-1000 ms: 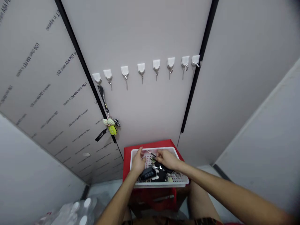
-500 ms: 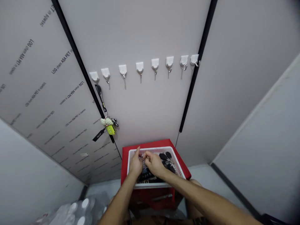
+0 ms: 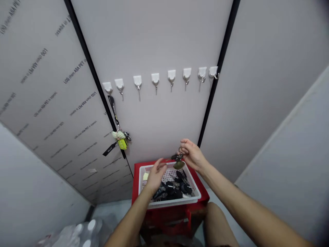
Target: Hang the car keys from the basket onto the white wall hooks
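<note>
My right hand (image 3: 191, 154) is raised above the far right of a white plastic basket (image 3: 174, 203), its fingers closed on a bunch of keys (image 3: 179, 160). Dark pieces and an olive rounded fob dangle from the bunch. Over the basket's left side my left hand (image 3: 156, 175) has its fingers apart, with nothing seen in it. The basket holds a pile of dark key fobs and keys (image 3: 177, 188) and a pale yellow piece (image 3: 145, 176).
The basket stands on a red box (image 3: 136, 178). Several white hooks (image 3: 155, 78) run along the wall; from the leftmost hangs a black strap with a yellow-green keychain (image 3: 122, 143). Bottles with white caps (image 3: 92, 224) stand on the floor, lower left.
Half a second ago both hands were together over the basket. My right hand has lifted up and right with the keys; my left hand has separated from it and opened.
</note>
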Demonstrator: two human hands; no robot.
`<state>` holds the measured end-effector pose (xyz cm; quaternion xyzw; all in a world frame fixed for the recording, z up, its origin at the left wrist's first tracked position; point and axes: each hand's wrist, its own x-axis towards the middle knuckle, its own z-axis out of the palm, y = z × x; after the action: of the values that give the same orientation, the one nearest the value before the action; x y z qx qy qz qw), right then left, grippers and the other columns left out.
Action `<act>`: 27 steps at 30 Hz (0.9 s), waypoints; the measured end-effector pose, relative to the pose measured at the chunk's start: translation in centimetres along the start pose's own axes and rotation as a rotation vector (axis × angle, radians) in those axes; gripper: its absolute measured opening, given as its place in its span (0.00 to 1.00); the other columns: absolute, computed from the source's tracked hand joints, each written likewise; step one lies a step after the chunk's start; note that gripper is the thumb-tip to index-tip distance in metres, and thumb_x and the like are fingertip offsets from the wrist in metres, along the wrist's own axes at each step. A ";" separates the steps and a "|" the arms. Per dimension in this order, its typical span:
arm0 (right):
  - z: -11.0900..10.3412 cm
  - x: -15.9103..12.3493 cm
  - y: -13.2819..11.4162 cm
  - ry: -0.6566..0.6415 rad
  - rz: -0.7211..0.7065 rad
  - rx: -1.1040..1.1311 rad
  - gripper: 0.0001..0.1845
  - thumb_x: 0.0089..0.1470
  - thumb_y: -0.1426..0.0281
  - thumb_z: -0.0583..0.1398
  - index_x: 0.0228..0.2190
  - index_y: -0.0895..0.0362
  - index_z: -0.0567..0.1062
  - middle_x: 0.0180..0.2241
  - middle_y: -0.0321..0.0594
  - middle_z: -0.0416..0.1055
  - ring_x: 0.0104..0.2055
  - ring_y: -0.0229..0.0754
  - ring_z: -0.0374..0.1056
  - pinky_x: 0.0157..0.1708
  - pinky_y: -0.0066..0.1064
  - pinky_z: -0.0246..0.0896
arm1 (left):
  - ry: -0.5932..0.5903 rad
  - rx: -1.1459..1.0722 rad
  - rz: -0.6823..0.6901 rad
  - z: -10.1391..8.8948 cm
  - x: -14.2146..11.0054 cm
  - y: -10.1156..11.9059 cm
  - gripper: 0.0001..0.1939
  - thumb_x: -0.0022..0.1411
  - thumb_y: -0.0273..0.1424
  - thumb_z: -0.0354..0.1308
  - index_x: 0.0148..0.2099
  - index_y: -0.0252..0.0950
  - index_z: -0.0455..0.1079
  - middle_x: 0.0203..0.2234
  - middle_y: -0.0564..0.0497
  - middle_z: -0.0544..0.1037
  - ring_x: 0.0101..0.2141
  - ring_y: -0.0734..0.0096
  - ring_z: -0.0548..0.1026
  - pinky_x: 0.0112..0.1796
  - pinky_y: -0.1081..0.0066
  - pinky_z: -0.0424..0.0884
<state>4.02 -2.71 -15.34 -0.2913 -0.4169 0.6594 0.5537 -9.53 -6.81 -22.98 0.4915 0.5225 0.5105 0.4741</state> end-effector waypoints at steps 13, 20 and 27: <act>4.3 0.7 0.1 -0.466 0.018 -0.570 0.06 0.36 0.75 0.49 0.24 0.58 0.59 0.13 0.28 0.60 0.16 0.29 0.54 0.19 0.22 0.48 | 0.009 0.055 0.239 -2.4 1.1 5.3 0.06 0.43 0.29 0.51 0.23 0.32 0.66 0.19 0.53 0.69 0.23 0.78 0.64 0.27 0.77 0.59; 8.6 3.4 -2.6 -0.413 -0.389 -0.998 0.06 0.37 0.75 0.51 0.24 0.60 0.64 0.16 0.32 0.63 0.19 0.31 0.58 0.22 0.23 0.53 | 0.231 0.019 0.287 -5.7 2.3 11.9 0.05 0.41 0.29 0.53 0.21 0.30 0.65 0.13 0.57 0.65 0.17 0.82 0.60 0.20 0.80 0.56; 16.9 7.3 -6.3 -0.221 -0.645 -0.822 0.05 0.36 0.77 0.51 0.22 0.61 0.66 0.19 0.33 0.64 0.20 0.30 0.61 0.23 0.23 0.57 | 0.434 -0.188 0.465 -8.8 4.5 20.6 0.02 0.43 0.23 0.50 0.24 0.30 0.63 0.13 0.57 0.65 0.14 0.85 0.62 0.19 0.81 0.59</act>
<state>-8.85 0.84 -1.13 -0.2700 -0.7650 0.2649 0.5213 -18.03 -3.03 -2.09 0.4313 0.4356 0.7440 0.2657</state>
